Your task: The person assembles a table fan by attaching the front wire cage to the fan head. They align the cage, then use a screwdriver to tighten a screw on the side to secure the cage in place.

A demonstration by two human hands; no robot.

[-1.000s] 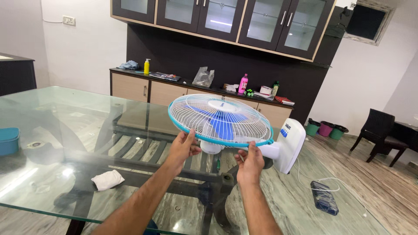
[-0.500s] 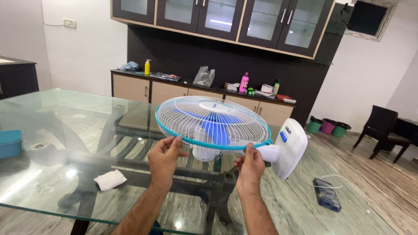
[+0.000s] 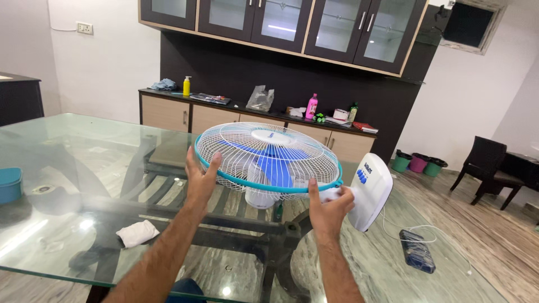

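A: Where is the fan right now?

B: The wall fan [image 3: 268,160] is held up over the glass surface [image 3: 67,185], tipped so its round white wire guard with the teal rim faces mostly upward. The blue blades show through the wires, and the white base plate [image 3: 370,191] hangs off to the right, near the right hand.

A: And the hands?

B: The left hand [image 3: 200,177] is on the left edge of the guard, thumb and fingers curled over the teal rim, so that grip is clamped on the fan. The right hand [image 3: 331,206] is closed around the white neck between the guard and the base plate, its grip also tight on the fan.

A: What lies on the surface?

B: A crumpled white cloth [image 3: 138,233] below the left forearm, and a teal container [image 3: 10,184] at the far left edge. Well apart from both, to the right, a dark blue device [image 3: 416,251] with a thin white cord lies beside the fan's base.

A: Behind all that?

B: A dark sideboard [image 3: 224,115] carrying a yellow bottle [image 3: 186,86] and a pink bottle [image 3: 311,106], with glass-fronted cabinets above. A dark chair [image 3: 483,163] stands at the right.
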